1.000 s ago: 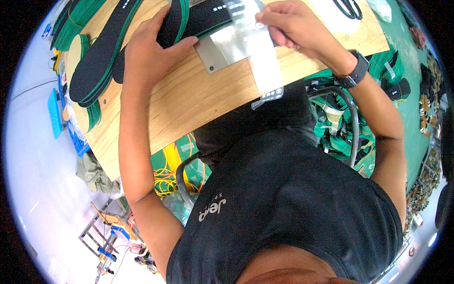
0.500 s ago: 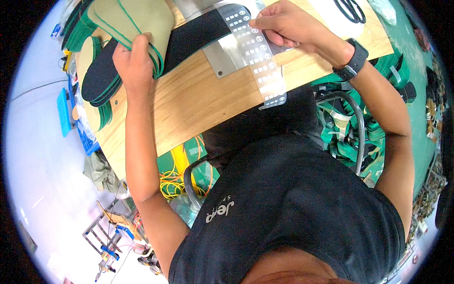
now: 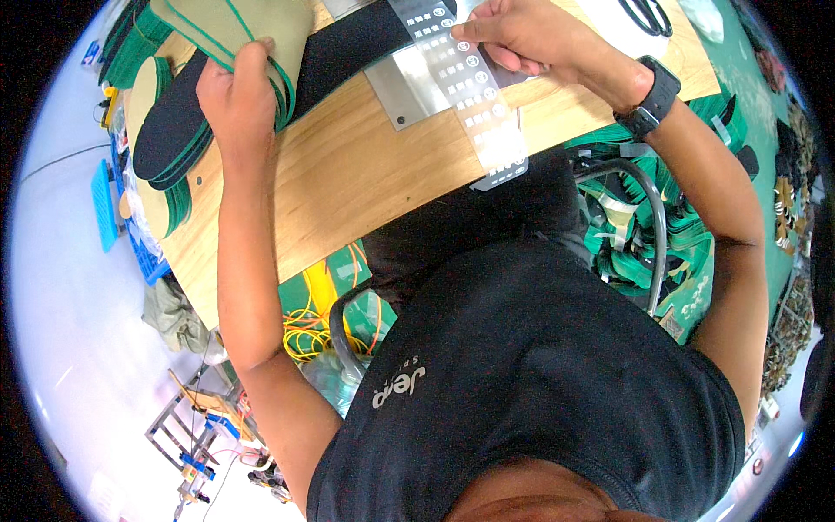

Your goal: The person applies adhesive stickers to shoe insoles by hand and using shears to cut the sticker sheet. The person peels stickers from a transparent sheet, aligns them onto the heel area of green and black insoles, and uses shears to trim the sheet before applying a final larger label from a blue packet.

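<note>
My left hand (image 3: 237, 100) is closed on several shoe insoles (image 3: 252, 26) with beige faces and green edges, held at the left part of the table. Beside and under them lie black insoles (image 3: 170, 143). A long black insole (image 3: 361, 39) runs right from the held ones. Its right end lies under a clear label strip (image 3: 470, 83) with rows of white printed marks. The strip crosses a metal plate (image 3: 404, 91) and hangs past the table's near edge. My right hand (image 3: 535, 39) pinches at the strip's right edge, thumb and forefinger together.
The wooden table (image 3: 339, 174) fills the upper middle. More insoles (image 3: 143, 39) are stacked at its far left. A black looped cord (image 3: 645, 16) lies far right. Bundles of green-edged pieces (image 3: 626, 235) sit on the floor by a metal chair frame (image 3: 658, 217). Yellow cables (image 3: 309, 335) lie below.
The whole view has shifted slightly, so the table and hands appear a little further left and up. Both hands keep nearly the same grip. The strip's hanging end looks a bit more bent.
</note>
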{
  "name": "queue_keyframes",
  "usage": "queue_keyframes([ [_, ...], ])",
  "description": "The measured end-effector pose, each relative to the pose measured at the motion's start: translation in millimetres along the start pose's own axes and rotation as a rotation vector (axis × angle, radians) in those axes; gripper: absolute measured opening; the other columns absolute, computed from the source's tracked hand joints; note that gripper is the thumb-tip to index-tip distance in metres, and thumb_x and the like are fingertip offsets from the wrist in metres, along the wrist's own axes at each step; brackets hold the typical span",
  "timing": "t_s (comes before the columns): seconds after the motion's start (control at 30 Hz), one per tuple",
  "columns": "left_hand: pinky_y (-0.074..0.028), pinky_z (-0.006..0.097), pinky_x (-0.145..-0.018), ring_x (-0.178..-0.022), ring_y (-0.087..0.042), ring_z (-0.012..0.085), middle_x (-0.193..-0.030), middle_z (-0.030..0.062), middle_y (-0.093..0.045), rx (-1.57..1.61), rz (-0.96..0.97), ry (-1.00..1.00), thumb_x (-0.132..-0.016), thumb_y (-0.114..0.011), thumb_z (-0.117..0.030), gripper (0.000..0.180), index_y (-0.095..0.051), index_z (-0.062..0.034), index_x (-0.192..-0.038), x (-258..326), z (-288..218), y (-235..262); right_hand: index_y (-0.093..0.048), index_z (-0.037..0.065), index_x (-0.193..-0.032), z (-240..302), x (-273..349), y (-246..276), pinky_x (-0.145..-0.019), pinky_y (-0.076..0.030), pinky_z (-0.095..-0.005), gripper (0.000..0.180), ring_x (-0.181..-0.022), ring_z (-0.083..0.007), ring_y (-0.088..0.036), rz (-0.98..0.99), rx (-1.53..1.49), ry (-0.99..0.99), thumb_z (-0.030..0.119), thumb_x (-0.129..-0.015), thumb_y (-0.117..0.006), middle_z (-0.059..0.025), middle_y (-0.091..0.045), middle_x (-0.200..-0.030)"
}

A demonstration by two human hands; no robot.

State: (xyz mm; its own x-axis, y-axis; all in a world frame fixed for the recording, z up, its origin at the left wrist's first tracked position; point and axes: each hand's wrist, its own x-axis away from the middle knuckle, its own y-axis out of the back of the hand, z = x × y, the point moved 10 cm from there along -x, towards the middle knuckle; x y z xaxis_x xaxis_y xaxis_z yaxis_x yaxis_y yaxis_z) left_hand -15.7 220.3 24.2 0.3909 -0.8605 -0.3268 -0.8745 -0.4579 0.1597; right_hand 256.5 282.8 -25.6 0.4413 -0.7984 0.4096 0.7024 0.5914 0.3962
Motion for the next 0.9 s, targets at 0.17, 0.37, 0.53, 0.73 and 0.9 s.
queue_keyframes([
  [0.17,-0.046,0.027,-0.074,-0.078,-0.056,0.0106,-0.083,0.0032,-0.067,-0.092,0.026,0.015,-0.084,-0.061,-0.017,0.023,-0.068,0.0034,-0.092,2,-3,-3,-0.063,0.002,-0.060,-2,-6,1,-0.037,-0.035,-0.0272,0.031,-0.036,-0.0128,-0.045,0.000,-0.073,-0.006,0.015,-0.088,-0.063,-0.0061,-0.055,-0.047],
  [0.37,-0.046,0.027,-0.074,-0.078,-0.056,0.0102,-0.082,0.0031,-0.067,-0.175,0.056,-0.004,-0.084,-0.062,-0.019,0.024,-0.068,0.0026,-0.092,2,-3,-6,-0.066,-0.001,-0.068,-3,-7,1,-0.034,-0.034,-0.0273,0.025,-0.034,-0.0133,-0.045,-0.025,-0.111,-0.024,0.015,-0.088,-0.064,-0.0066,-0.055,-0.047],
  [0.53,-0.046,0.027,-0.075,-0.078,-0.056,0.0102,-0.082,0.0031,-0.067,-0.138,0.089,-0.014,-0.083,-0.063,-0.020,0.025,-0.068,0.0027,-0.092,3,-4,-10,-0.067,-0.002,-0.072,-5,-7,2,-0.033,-0.034,-0.0279,0.023,-0.034,-0.0136,-0.045,-0.035,-0.096,-0.030,0.015,-0.088,-0.064,-0.0067,-0.055,-0.047],
  [0.73,-0.045,0.026,-0.074,-0.077,-0.056,0.0104,-0.082,0.0035,-0.067,-0.164,0.057,0.025,-0.083,-0.064,-0.020,0.026,-0.068,0.0030,-0.092,4,-3,-8,-0.066,-0.002,-0.069,-3,-5,1,-0.034,-0.035,-0.0279,0.023,-0.035,-0.0137,-0.045,-0.018,-0.131,-0.033,0.013,-0.087,-0.064,-0.0068,-0.055,-0.047],
  [0.9,-0.046,0.026,-0.074,-0.078,-0.056,0.0104,-0.083,0.0038,-0.067,-0.254,0.050,0.053,-0.083,-0.064,-0.021,0.026,-0.068,0.0035,-0.092,3,1,-4,-0.066,-0.001,-0.068,-4,-9,2,-0.035,-0.036,-0.0281,0.023,-0.035,-0.0137,-0.045,-0.023,-0.139,-0.050,0.013,-0.086,-0.064,-0.0066,-0.055,-0.048],
])
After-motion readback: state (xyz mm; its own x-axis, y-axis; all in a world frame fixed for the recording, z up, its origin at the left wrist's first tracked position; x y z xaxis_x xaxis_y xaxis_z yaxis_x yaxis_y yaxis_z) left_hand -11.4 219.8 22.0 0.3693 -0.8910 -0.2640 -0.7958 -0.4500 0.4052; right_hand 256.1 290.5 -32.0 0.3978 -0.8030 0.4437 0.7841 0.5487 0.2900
